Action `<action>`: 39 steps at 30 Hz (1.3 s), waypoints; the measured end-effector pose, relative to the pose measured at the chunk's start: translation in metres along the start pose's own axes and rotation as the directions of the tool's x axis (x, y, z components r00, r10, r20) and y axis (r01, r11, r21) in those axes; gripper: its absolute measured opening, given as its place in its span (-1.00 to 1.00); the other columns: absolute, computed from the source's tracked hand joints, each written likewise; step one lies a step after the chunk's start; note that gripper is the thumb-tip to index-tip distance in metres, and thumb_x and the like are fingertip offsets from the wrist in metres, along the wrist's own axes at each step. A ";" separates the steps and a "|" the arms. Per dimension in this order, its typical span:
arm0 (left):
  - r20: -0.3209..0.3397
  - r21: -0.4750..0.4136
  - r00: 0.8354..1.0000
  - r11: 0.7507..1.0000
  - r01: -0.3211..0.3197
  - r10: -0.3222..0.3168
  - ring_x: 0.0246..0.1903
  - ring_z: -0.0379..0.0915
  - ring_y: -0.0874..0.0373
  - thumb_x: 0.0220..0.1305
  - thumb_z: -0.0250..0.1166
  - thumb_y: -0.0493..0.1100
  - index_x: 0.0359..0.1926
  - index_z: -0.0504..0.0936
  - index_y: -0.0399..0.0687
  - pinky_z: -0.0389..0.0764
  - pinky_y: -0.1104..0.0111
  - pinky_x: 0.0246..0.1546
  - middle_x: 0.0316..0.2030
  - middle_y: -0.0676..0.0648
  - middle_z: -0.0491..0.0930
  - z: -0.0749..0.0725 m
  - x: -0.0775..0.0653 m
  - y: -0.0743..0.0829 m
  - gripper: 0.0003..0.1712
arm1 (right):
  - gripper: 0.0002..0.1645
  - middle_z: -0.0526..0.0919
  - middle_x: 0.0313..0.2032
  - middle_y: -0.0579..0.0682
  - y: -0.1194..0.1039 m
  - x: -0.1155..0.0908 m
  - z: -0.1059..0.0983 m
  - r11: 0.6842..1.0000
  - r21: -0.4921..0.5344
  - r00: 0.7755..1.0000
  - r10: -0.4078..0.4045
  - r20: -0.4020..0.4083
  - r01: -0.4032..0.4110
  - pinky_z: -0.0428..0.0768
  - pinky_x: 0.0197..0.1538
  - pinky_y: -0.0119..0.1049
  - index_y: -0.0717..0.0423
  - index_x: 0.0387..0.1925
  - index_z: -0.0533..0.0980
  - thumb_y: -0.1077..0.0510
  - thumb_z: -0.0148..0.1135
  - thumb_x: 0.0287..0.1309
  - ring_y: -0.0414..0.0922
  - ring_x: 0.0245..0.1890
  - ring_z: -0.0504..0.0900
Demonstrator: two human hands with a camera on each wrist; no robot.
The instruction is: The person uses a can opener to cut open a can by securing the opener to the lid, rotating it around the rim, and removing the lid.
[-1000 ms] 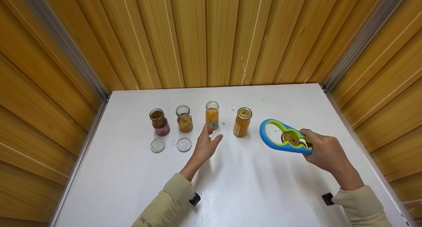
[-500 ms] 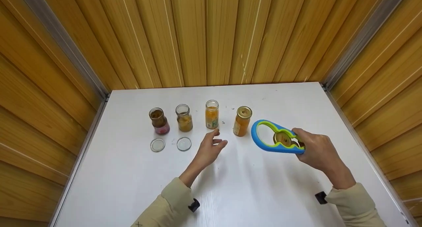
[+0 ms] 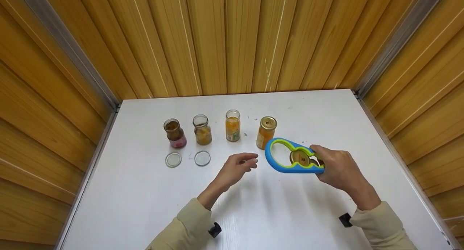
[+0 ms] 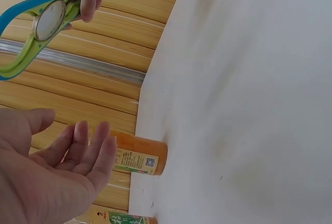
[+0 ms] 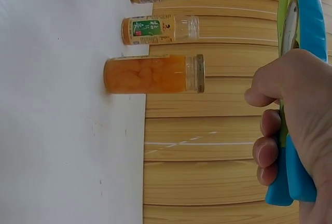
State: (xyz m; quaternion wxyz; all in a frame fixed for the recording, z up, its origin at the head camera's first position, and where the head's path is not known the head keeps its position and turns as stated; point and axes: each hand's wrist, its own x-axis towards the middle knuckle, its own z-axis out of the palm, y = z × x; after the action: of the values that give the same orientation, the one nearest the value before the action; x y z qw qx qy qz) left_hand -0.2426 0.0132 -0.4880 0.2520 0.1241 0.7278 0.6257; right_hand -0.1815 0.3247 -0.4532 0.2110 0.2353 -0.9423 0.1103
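Observation:
My right hand point(image 3: 339, 168) grips the handles of a blue and green jar opener point(image 3: 299, 169), raised above the table. A gold lid point(image 3: 299, 158) sits between the opener's toothed inner edges; its pale underside shows in the left wrist view. The opener's loop overlaps the lower part of a capped jar of orange fruit point(image 3: 266, 133) in the head view; the right wrist view shows them apart. My left hand point(image 3: 235, 167) hovers left of the loop, fingers loosely bent, nothing in them. Behind it stands an uncapped jar of orange fruit point(image 3: 232, 128).
Two more uncapped jars stand to the left, one with yellowish fruit point(image 3: 203, 134) and one dark with a pink label point(image 3: 177, 137). Before them lie two loose lids, a left lid point(image 3: 173, 160) and a right lid point(image 3: 202, 158). Wood-look panels wall the white table point(image 3: 127, 192).
My right hand has brought the opener and its lid leftward, toward the capped jar. My left hand has drawn back from the uncapped orange jar and moved right, fingers turning rightward.

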 end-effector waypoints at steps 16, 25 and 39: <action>0.098 -0.122 0.995 0.992 0.014 -0.002 -0.15 0.57 0.12 0.34 0.10 -0.01 -0.02 0.62 0.07 0.52 0.18 -0.04 -0.19 0.02 0.64 0.014 -0.016 0.006 -0.71 | -0.31 0.62 -0.45 -0.12 -0.020 0.007 0.014 0.998 0.039 0.998 -0.059 0.024 0.058 0.52 -0.51 -0.38 0.09 -0.11 0.45 0.25 0.47 -0.48 -0.25 -0.57 0.52; 0.133 -0.188 0.991 0.981 0.038 -0.013 -0.15 0.58 0.09 0.28 0.19 -0.03 -0.08 0.65 0.06 0.49 0.11 0.00 -0.06 0.05 0.59 0.018 -0.022 0.005 -0.74 | -0.25 0.64 -0.41 -0.11 -0.030 0.007 0.021 0.997 0.056 0.997 -0.060 0.055 0.057 0.56 -0.45 -0.38 0.08 -0.08 0.44 0.21 0.54 -0.49 -0.26 -0.52 0.54; 0.246 -0.332 0.968 0.943 0.034 0.052 -0.03 0.52 0.05 0.27 0.14 0.16 0.15 0.48 0.09 0.52 0.20 -0.04 0.02 0.00 0.56 0.023 -0.029 -0.004 -0.50 | -0.23 0.66 -0.35 -0.12 -0.042 0.006 0.031 0.993 0.096 0.990 -0.085 0.111 0.075 0.59 -0.38 -0.37 0.05 -0.06 0.42 0.16 0.58 -0.46 -0.26 -0.47 0.59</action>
State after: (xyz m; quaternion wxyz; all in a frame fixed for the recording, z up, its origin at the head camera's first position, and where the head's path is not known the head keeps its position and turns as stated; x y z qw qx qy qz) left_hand -0.2056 0.0174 -0.4879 0.3568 0.1613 0.5730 0.7200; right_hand -0.1767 0.2763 -0.4732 0.1497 0.2883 -0.9366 0.1312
